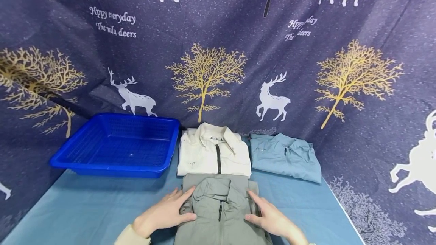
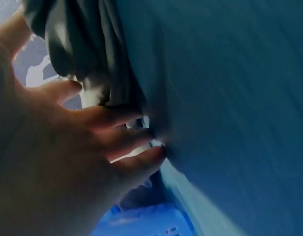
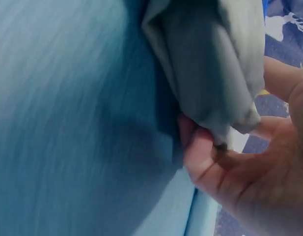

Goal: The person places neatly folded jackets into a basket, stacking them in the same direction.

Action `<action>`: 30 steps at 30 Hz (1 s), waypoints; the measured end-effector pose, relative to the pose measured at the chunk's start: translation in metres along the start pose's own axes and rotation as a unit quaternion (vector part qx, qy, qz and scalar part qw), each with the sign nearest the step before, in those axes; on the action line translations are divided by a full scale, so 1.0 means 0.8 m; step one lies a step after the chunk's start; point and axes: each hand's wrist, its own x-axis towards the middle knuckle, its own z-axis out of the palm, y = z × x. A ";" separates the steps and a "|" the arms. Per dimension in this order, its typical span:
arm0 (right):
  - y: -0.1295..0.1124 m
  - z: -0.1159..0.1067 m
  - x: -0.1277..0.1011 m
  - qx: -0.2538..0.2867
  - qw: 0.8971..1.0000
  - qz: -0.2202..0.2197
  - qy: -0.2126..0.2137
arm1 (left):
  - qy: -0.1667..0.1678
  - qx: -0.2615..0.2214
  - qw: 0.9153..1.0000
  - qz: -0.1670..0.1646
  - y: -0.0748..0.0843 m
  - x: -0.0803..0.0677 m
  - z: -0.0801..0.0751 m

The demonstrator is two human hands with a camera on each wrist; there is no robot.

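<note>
A grey-green jacket (image 1: 235, 218) with a collar and a short dark zip lies folded in front of me, its lower part cut off by the head view. My left hand (image 1: 170, 209) rests at its left side, thumb and forefinger spread over the edge. In the left wrist view, the other fingertips (image 2: 153, 155) reach down to the blue cloth beside the folds. On the opposite side my right hand (image 1: 270, 216) touches the jacket with thumb and forefinger. Its lower fingers (image 3: 198, 155) bend at the jacket's bottom edge in the right wrist view.
Behind the jacket lies a folded cream jacket (image 1: 235, 162) with a dark zip. A folded blue garment (image 1: 286, 158) sits at the back right. The blue plastic basket (image 1: 109, 169) stands at the back left, by the printed curtain (image 1: 218, 22). Blue cloth (image 1: 102, 207) covers the table.
</note>
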 end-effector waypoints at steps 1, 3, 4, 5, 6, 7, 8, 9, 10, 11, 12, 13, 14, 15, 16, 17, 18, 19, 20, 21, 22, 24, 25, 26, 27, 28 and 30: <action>-0.001 0.001 0.001 -0.002 1.000 -0.004 0.002 | -0.003 0.000 1.000 0.005 0.001 0.001 0.001; -0.003 0.003 0.004 -0.004 1.000 -0.014 0.003 | -0.011 -0.008 1.000 0.009 0.003 0.003 0.002; -0.004 0.005 0.006 -0.002 1.000 -0.018 0.003 | -0.016 -0.013 1.000 0.008 0.003 0.004 0.003; -0.005 0.006 0.007 -0.001 1.000 -0.018 0.000 | -0.021 -0.019 1.000 0.007 0.004 0.005 0.004; -0.005 0.007 0.009 0.004 1.000 -0.017 -0.003 | -0.023 -0.026 0.999 0.008 0.005 0.006 0.004; -0.005 0.008 0.010 0.006 1.000 -0.015 -0.005 | -0.021 -0.030 0.999 0.014 0.006 0.007 0.005; -0.005 0.009 0.010 0.009 1.000 -0.015 -0.004 | -0.016 -0.035 0.999 0.020 0.007 0.008 0.006; -0.005 0.010 0.012 0.014 1.000 -0.012 -0.004 | -0.011 -0.036 0.999 0.028 0.008 0.009 0.007; -0.004 0.011 0.012 0.016 1.000 -0.009 -0.002 | -0.002 -0.034 0.999 0.039 0.009 0.010 0.008; -0.004 0.012 0.013 0.020 1.000 -0.007 0.000 | 0.007 -0.034 0.998 0.050 0.010 0.012 0.009; -0.004 0.012 0.014 0.026 1.000 -0.002 0.001 | 0.016 -0.033 0.998 0.059 0.011 0.013 0.010; -0.003 0.013 0.015 0.029 1.000 0.000 0.003 | 0.024 -0.034 0.997 0.069 0.012 0.014 0.010; -0.003 0.014 0.016 0.031 1.000 0.001 0.005 | 0.030 -0.038 0.996 0.076 0.013 0.016 0.010; -0.003 0.015 0.017 0.030 1.000 0.004 0.006 | 0.035 -0.041 0.995 0.081 0.014 0.018 0.009; -0.003 0.016 0.018 0.028 1.000 0.005 0.007 | 0.039 -0.048 0.995 0.083 0.014 0.019 0.009; -0.003 0.017 0.018 0.025 1.000 0.006 0.008 | 0.043 -0.053 0.994 0.082 0.014 0.021 0.008; -0.003 0.017 0.018 0.022 1.000 0.007 0.010 | 0.046 -0.058 0.994 0.080 0.013 0.022 0.007; -0.004 0.017 0.018 0.017 1.000 0.005 0.014 | 0.048 -0.064 0.994 0.077 0.012 0.023 0.006; -0.004 0.017 0.018 0.014 1.000 0.004 0.016 | 0.050 -0.068 0.994 0.072 0.011 0.024 0.006; -0.005 0.016 0.018 0.012 1.000 0.004 0.017 | 0.051 -0.072 0.994 0.069 0.010 0.024 0.005; -0.006 0.015 0.017 0.013 1.000 0.005 0.016 | 0.051 -0.074 0.994 0.065 0.009 0.024 0.003; -0.008 0.012 0.016 0.014 1.000 0.004 0.013 | 0.048 -0.082 0.994 0.061 0.007 0.024 0.000; -0.009 0.010 0.015 0.010 1.000 0.000 0.015 | 0.046 -0.084 0.994 0.060 0.007 0.023 -0.001; -0.011 0.008 0.014 0.005 1.000 -0.004 0.017 | 0.045 -0.086 0.993 0.060 0.007 0.023 -0.002; -0.013 0.006 0.013 -0.003 1.000 -0.008 0.020 | 0.045 -0.088 0.993 0.062 0.007 0.023 -0.003; -0.016 0.003 0.012 -0.012 1.000 -0.014 0.025 | 0.044 -0.088 0.993 0.062 0.008 0.023 -0.005; -0.023 -0.002 0.010 -0.030 0.998 -0.028 0.039 | 0.045 -0.088 0.993 0.066 0.010 0.023 -0.008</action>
